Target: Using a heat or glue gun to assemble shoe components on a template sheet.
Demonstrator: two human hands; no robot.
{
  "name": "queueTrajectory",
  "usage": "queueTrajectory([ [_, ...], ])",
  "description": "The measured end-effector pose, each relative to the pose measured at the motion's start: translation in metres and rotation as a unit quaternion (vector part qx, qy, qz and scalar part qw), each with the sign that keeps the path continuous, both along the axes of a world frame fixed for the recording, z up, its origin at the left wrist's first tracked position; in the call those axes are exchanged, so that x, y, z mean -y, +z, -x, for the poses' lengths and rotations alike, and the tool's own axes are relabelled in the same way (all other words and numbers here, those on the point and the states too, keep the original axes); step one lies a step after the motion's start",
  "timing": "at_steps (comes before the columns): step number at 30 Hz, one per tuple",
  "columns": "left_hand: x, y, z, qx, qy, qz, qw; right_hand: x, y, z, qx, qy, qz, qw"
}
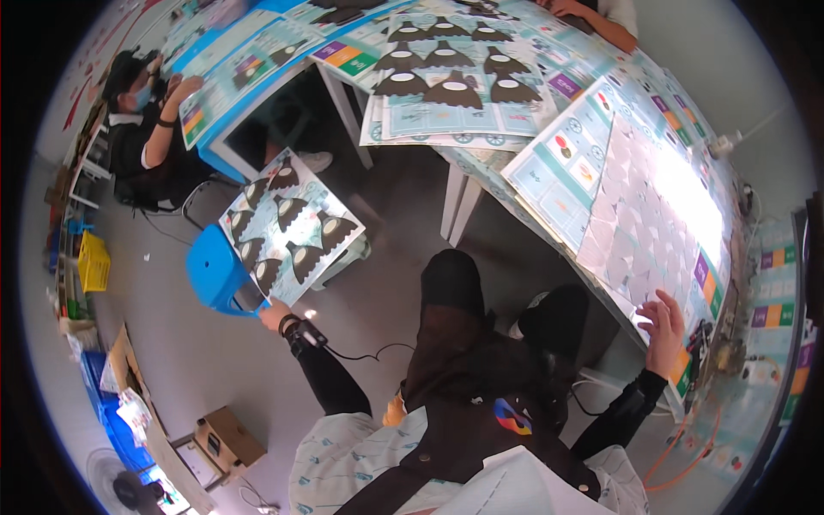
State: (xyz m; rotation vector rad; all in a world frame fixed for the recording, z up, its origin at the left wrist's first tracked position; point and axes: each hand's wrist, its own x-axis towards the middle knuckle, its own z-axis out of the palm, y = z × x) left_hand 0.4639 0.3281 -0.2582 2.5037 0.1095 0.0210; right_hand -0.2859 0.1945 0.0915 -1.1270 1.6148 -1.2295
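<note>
My left hand (275, 315) grips the near corner of a pale board (319, 196), which lies tilted at stool height. On it sit several dark, dress-shaped pieces (289, 210), each with a white oval near its narrow end. My right hand (663, 333) is over the near edge of the right-hand table, fingers apart and nothing in them. Beside it lies a sheet of pale rounded pieces (639, 210) on a printed board (549, 167), partly washed out by glare. Whether the right fingertips touch that sheet I cannot tell.
More dark pieces (452, 89) lie in rows on a stack of boards on the far table. A blue stool (216, 268) stands beside the held board. A person (142, 129) sits at the left table; another's forearm (605, 26) shows at top. A cardboard box (228, 438) is on the floor.
</note>
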Motion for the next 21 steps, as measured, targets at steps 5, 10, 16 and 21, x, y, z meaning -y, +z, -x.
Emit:
queueTrajectory([
  [5, 0.169, 0.128, 0.068, -0.018, -0.319, 0.296, 0.900, 0.015, -0.003, -0.018, 0.001, 0.026, 0.006, 1.000],
  [10, 0.297, 0.251, 0.145, 0.130, -0.452, 0.171, 0.866, 0.014, -0.003, -0.026, -0.017, 0.044, 0.002, 0.999],
  [16, 0.341, 0.278, 0.171, 0.025, -0.528, 0.055, 0.847, 0.002, -0.011, -0.016, -0.004, 0.027, 0.001, 1.000],
  [21, 0.359, 0.269, 0.160, -0.189, -0.483, 0.187, 0.834, -0.003, -0.014, -0.004, -0.004, 0.030, 0.001, 1.000],
])
